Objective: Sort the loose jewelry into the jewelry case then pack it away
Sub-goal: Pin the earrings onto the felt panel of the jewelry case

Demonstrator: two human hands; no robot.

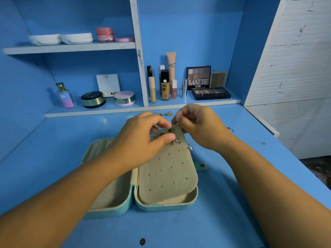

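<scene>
1. The open jewelry case (143,203) is lying on the blue desk (223,221), its holed earring panel (168,172) tilting up.
2. Your left hand (141,140) is pinching the panel's top by a green earring (171,130).
3. Your right hand (197,126) is pinching the panel's far edge.
4. More loose jewelry (168,114) is sitting behind.

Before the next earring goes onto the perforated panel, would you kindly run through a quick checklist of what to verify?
1. Jewelry case open and flat on the desk: ok.
2. Perforated panel has free holes: ok, most of the lower ones are empty.
3. Green earring seated in its hole: cannot tell, fingers cover the area.
4. Left hand steadying the panel's top: ok.
5. Right hand at the panel's top edge: ok; whether it holds anything, cannot tell.
6. Loose jewelry left on the desk: not ok, gold pieces and a silver piece remain.
</scene>
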